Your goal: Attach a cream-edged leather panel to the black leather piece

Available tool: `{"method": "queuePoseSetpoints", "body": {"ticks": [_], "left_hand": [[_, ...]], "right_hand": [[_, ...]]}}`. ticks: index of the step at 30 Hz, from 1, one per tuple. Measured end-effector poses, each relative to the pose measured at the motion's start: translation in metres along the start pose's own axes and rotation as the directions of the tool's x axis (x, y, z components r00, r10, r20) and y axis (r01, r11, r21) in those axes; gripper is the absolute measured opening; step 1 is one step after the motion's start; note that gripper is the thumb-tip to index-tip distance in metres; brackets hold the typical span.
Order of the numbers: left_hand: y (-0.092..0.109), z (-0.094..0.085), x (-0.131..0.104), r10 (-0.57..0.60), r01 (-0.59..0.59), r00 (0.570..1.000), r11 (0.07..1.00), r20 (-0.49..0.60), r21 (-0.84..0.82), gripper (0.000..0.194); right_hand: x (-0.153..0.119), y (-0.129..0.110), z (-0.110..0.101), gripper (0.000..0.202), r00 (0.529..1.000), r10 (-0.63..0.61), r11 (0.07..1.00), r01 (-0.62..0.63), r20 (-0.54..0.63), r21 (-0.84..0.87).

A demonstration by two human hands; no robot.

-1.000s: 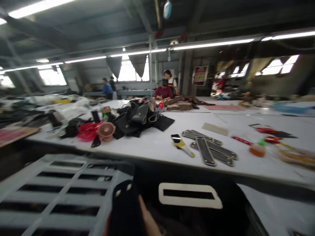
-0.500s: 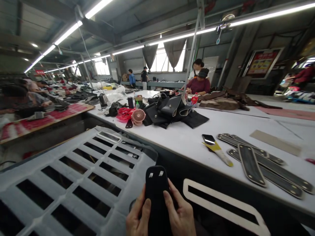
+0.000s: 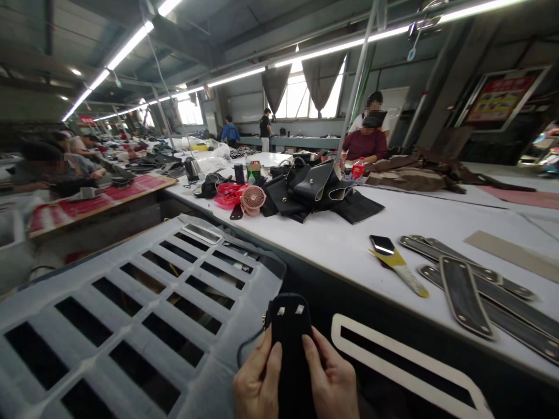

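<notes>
While my left hand point(image 3: 257, 387) and right hand point(image 3: 334, 387) stay clenched on the black padded strap piece point(image 3: 290, 343), it has risen slightly beside the grey slatted crate point(image 3: 131, 314).

Tube lights point(image 3: 131, 43) line the ceiling above long white worktable point(image 3: 332, 244).

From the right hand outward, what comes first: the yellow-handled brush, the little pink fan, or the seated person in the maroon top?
From the right hand:
1. Yellow-handled brush, on the white table, ahead and right.
2. Pink fan, farther up the table, left.
3. Person in maroon, at the table's far end.
</notes>
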State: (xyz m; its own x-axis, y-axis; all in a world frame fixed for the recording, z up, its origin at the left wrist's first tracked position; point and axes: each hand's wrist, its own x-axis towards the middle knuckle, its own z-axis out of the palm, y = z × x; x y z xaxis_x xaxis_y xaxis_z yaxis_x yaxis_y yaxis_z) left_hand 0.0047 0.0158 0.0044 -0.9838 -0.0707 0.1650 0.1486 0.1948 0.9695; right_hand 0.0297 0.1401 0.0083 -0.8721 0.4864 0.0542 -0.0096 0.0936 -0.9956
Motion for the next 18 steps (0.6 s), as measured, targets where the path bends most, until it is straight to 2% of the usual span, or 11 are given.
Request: {"method": "queuePoseSetpoints", "body": {"ticks": [4, 10, 14, 18], "left_hand": [[0.0, 0.002, 0.001, -0.011, 0.012, 1.0, 1.0, -0.012, 0.017, 0.037], [0.0, 0.004, 0.003, -0.029, 0.027, 0.998, 0.999, 0.048, 0.025, 0.033], [0.003, 0.007, 0.002, -0.051, 0.051, 0.999, 0.999, -0.01, 0.012, 0.034], [0.005, 0.011, 0.002, -0.066, 0.067, 0.997, 0.998, -0.045, 0.021, 0.039]], "right_hand": [[0.004, 0.01, -0.004, 0.05, 0.995, 0.089, 0.994, -0.091, 0.045, 0.056], [0.009, 0.014, -0.011, 0.056, 0.98, 0.178, 0.973, -0.19, 0.093, 0.13], [0.009, 0.009, -0.011, 0.053, 0.978, 0.188, 0.96, -0.203, 0.095, 0.193], [0.007, 0.001, -0.01, 0.053, 0.986, 0.162, 0.963, -0.168, 0.042, 0.212]]}}
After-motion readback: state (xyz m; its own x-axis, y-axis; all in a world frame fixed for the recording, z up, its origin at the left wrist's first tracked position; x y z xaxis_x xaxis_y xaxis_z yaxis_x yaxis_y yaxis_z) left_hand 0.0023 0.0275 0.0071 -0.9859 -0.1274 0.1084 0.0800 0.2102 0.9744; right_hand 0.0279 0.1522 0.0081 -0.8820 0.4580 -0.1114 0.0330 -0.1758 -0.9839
